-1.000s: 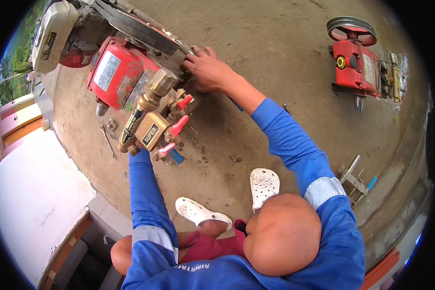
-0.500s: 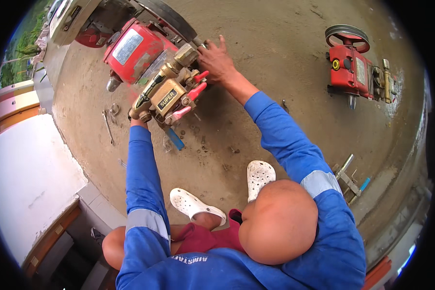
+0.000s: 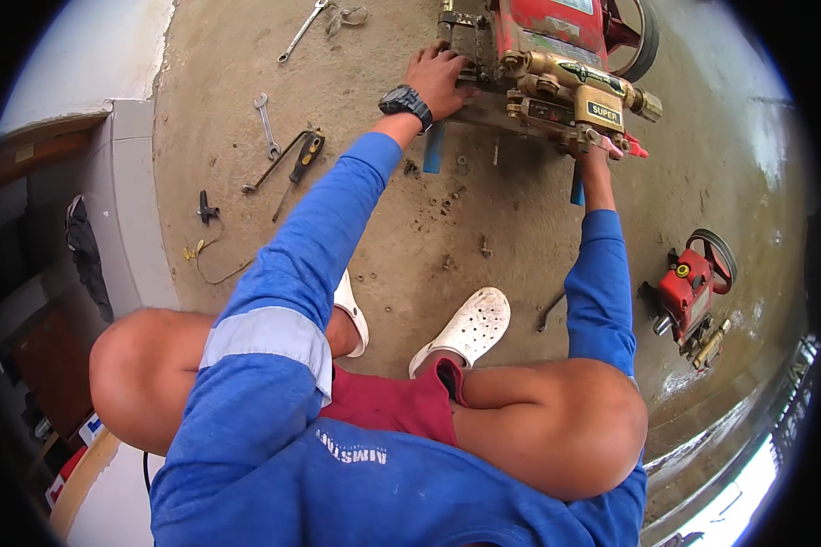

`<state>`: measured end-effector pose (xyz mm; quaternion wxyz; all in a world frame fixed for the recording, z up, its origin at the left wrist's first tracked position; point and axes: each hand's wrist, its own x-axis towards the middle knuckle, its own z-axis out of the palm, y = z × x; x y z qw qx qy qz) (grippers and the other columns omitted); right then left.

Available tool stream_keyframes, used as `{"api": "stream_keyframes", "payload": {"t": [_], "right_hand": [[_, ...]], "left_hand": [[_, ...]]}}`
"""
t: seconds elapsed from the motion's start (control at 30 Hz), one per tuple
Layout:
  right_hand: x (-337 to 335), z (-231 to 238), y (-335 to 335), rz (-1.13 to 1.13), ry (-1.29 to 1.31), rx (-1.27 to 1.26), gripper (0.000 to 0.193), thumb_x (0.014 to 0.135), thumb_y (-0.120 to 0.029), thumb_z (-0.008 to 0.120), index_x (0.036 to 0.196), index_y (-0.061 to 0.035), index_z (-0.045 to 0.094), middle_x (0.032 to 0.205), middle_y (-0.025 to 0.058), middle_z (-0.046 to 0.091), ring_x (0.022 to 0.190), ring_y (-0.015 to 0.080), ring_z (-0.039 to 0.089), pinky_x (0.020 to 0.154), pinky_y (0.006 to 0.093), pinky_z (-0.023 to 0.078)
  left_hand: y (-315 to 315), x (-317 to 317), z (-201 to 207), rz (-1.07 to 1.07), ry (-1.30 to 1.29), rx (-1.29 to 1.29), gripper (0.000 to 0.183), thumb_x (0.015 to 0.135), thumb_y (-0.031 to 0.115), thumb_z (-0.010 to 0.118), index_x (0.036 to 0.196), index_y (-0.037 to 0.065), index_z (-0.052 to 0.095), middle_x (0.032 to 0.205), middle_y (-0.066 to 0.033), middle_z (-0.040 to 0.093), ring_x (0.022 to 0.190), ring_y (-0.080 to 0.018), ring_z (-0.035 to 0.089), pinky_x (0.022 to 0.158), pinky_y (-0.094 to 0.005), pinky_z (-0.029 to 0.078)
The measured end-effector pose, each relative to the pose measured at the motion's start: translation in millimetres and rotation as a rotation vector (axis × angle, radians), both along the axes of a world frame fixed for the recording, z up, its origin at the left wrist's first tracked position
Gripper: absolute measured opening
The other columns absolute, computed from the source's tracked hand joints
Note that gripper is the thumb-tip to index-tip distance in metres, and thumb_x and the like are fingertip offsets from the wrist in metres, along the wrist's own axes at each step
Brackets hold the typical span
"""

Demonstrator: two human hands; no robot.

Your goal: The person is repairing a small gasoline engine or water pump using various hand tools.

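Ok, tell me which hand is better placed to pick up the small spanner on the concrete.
Left, probably. The left hand rests on the pump frame, nearer the spanner; the right hand is at the brass pump head, farther off.

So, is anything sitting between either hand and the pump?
Nothing visible. The left hand already rests on the red and brass pump at its left end, and the right hand reaches its underside by the brass block. The wrenches lie on the floor, off to the left.
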<state>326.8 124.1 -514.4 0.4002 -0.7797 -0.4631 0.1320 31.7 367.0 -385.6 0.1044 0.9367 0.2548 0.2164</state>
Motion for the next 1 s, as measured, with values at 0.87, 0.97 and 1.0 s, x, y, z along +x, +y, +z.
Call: {"api": "stream_keyframes", "payload": {"t": [0.87, 0.97, 1.0], "right_hand": [[-10, 44, 4, -0.017, -0.215, -0.139, 0.043, 0.088, -0.042, 0.061, 0.123, -0.0179, 0.065, 0.121, 0.0092, 0.065, 0.11, 0.0327, 0.063, 0.091, 0.0583, 0.05], [-11, 49, 9, -0.006, -0.234, -0.109, 0.043, 0.087, -0.041, 0.062, 0.122, -0.0163, 0.065, 0.119, 0.0105, 0.065, 0.108, 0.0338, 0.063, 0.09, 0.0572, 0.05], [-14, 48, 11, -0.005, -0.236, -0.099, 0.043, 0.087, -0.041, 0.063, 0.121, -0.0158, 0.065, 0.118, 0.011, 0.065, 0.107, 0.0342, 0.063, 0.09, 0.0569, 0.05]], "left_hand": [[94, 96, -54, -0.056, -0.275, -0.574, 0.031, 0.086, 0.018, 0.069, 0.111, 0.0, 0.07, 0.089, -0.025, 0.07, 0.081, -0.0391, 0.07, 0.073, -0.0443, 0.057], [82, 83, -39, 0.05, -0.342, -0.641, 0.05, 0.081, 0.023, 0.074, 0.125, 0.001, 0.062, 0.109, -0.0261, 0.067, 0.1, -0.0401, 0.067, 0.084, -0.0458, 0.056], [72, 72, -36, 0.05, -0.333, -0.638, 0.05, 0.081, 0.023, 0.074, 0.125, 0.001, 0.062, 0.109, -0.0261, 0.067, 0.1, -0.0401, 0.067, 0.084, -0.0458, 0.056]]}}
